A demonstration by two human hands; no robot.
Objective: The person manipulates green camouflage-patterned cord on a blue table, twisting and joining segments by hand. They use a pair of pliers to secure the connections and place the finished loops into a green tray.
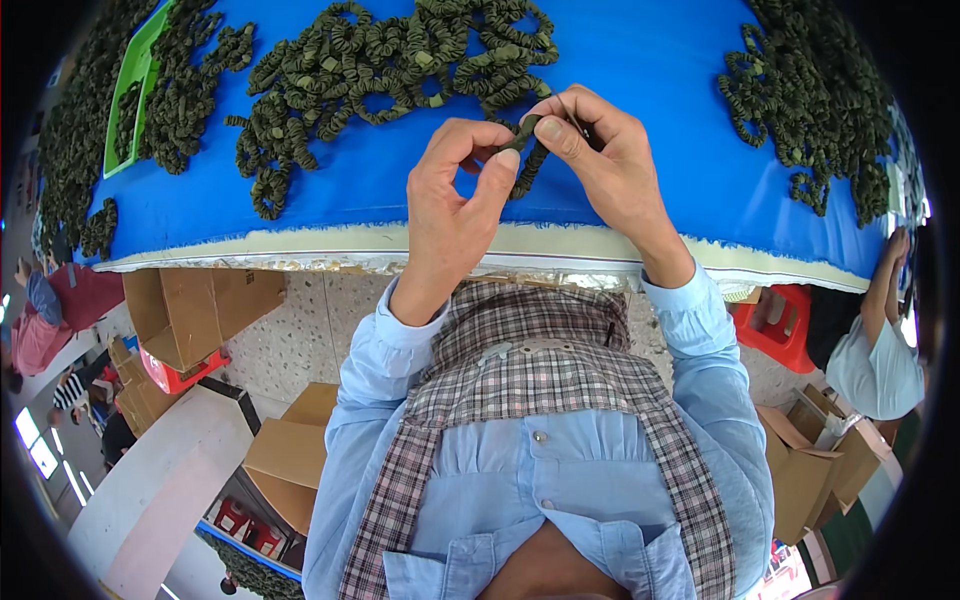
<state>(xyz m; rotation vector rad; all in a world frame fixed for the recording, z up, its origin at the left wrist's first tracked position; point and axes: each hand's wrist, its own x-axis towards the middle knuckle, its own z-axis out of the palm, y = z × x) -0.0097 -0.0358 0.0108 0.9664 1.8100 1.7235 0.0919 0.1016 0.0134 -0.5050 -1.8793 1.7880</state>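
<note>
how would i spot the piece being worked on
Start at the blue table and find the left hand and right hand near its closer edge. Between their fingertips is a dark green piece. Unlike the rings heaped beyond, it alone is held.

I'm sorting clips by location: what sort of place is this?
Probably a small workshop for handwork on fabric goods: heaps of dark green gathered fabric rings lie on a blue-covered table, cardboard boxes sit around it, and another person is at the right.
</note>
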